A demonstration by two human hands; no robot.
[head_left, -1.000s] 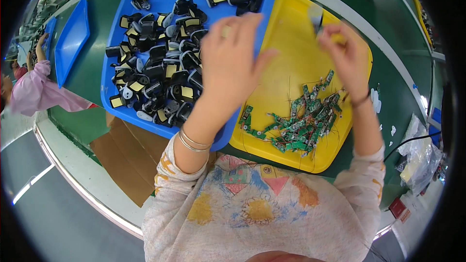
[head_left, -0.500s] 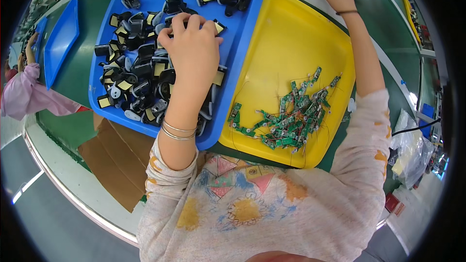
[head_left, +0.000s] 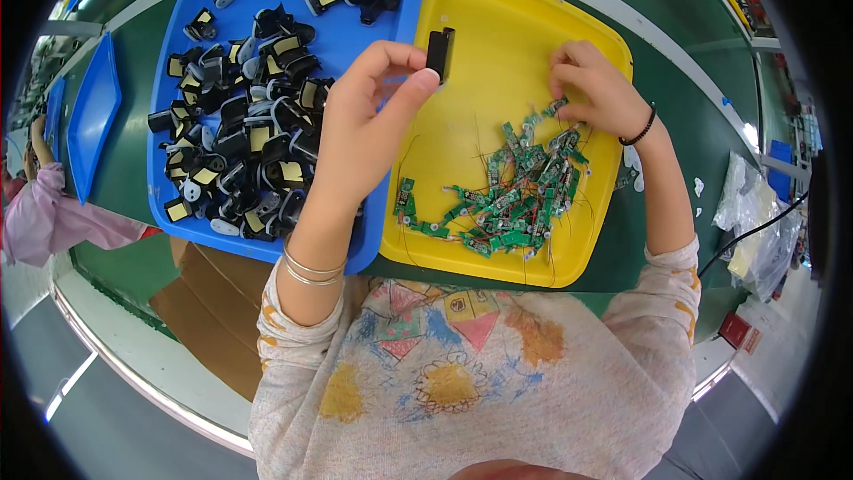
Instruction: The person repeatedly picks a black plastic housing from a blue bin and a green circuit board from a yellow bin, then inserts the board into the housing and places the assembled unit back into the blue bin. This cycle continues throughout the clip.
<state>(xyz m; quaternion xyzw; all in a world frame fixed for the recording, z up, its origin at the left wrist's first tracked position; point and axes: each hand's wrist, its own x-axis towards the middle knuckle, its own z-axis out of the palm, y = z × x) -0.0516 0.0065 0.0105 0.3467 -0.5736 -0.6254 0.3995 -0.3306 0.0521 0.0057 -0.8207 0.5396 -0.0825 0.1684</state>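
Observation:
My left hand pinches a small black plastic housing between thumb and forefinger, above the left edge of the yellow tray. At the far right of the board pile, my right hand has its fingertips closed on a small green circuit board. More green circuit boards with thin wires lie tangled in the yellow tray. To the left, the blue tray holds many black housings with grey parts and pale yellow pads.
A flat brown cardboard piece is below the blue tray. Another blue tray stands at the far left, near a person in a pink sleeve. Clear plastic bags and a black cable are at the right.
My left hand has come out of the blue tray with a black housing. My right hand has moved from the far bench down to the circuit boards. The view has shifted slightly.

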